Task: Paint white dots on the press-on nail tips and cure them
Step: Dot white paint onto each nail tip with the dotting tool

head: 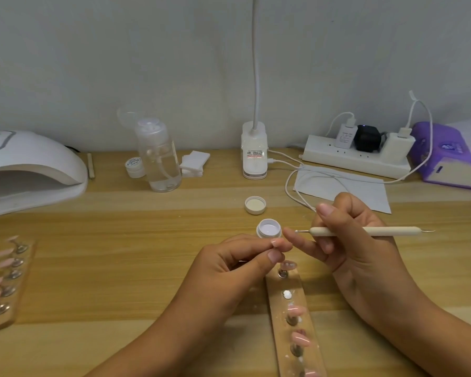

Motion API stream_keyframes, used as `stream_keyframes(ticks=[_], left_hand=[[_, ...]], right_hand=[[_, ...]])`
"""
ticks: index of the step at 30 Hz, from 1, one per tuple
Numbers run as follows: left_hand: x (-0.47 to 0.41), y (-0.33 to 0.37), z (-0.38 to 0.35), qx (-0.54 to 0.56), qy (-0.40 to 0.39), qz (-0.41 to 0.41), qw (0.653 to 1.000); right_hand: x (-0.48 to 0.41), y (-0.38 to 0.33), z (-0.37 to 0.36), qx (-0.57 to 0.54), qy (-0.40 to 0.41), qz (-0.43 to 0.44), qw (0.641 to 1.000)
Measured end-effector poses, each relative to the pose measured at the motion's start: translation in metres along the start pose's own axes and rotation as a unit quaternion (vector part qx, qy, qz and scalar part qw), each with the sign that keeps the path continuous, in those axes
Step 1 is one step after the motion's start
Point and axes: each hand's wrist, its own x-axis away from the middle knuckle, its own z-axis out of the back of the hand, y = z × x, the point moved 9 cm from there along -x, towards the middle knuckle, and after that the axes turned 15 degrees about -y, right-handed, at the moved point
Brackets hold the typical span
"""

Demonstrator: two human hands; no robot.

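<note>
**DESK INSPECTION: DOTTING TOOL IN HAND, NAIL TIPS ON HOLDERS**

Noted at the near edge of the desk (pixel 120 268) a clear holder strip (pixel 279 317) running away from the viewer. Counted several pink nail tips (pixel 297 311) mounted on small stands along it, plus one position showing only a white blob.

Found the left hand (pixel 229 265) above the far end of that strip, thumb and forefinger pinched together. Unable to tell whether anything is held in the pinch.

Found the right hand (pixel 356 240) just beside it, grasping a dotting tool (pixel 365 231) pen-fashion. Shaft level, white-loaded tip pointing left toward the left fingertips.

Recorded an open jar of white gel (pixel 269 228) on the desk just beyond the left fingertips. Recorded its lid (pixel 255 205) lying inside-up a little farther back.

Logged at the left edge a second holder (pixel 6 284) carrying more pink tips, blurred.

Observed farther back on the left a white curing lamp (pixel 30 164), mouth facing the viewer, a light showing on top. Observed a thin stick (pixel 91 164) just beside it.

Listed toward the wall, left to right:
- small closed jar (pixel 134 165)
- clear pump bottle (pixel 159 156)
- stack of white pads (pixel 193 163)
- clip-base lamp (pixel 254 153)
- power strip (pixel 356 159) with three plugs
- purple tissue pack (pixel 452 156)

Seen in front of the power strip a flat white sheet (pixel 346 189) with a cable across it.
</note>
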Motion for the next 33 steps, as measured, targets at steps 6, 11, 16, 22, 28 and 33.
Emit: stream_keyframes(ticks=[6,11,16,22,28,33], left_hand=[[0.000,0.001,0.001,-0.009,0.006,-0.002,1.000],[0.002,0.003,0.006,0.000,0.034,-0.005,0.999],[0.000,-0.004,0.011,0.042,0.052,0.001,0.998],[0.000,-0.001,0.005,0.026,0.026,0.003,0.999],[0.001,0.002,0.006,0.024,0.031,-0.008,0.999],[-0.001,0.003,0.002,0.011,0.015,-0.013,1.000]], right_hand=[[0.000,0.000,0.000,0.011,-0.005,0.007,1.000],[0.001,-0.002,0.003,-0.009,0.011,0.014,1.000],[0.000,-0.002,0.001,-0.021,0.005,0.012,1.000],[0.000,-0.001,-0.003,-0.023,-0.017,0.013,0.999],[0.000,-0.001,-0.002,-0.024,-0.006,0.008,1.000],[-0.001,0.000,-0.005,-0.026,-0.020,-0.001,0.999]])
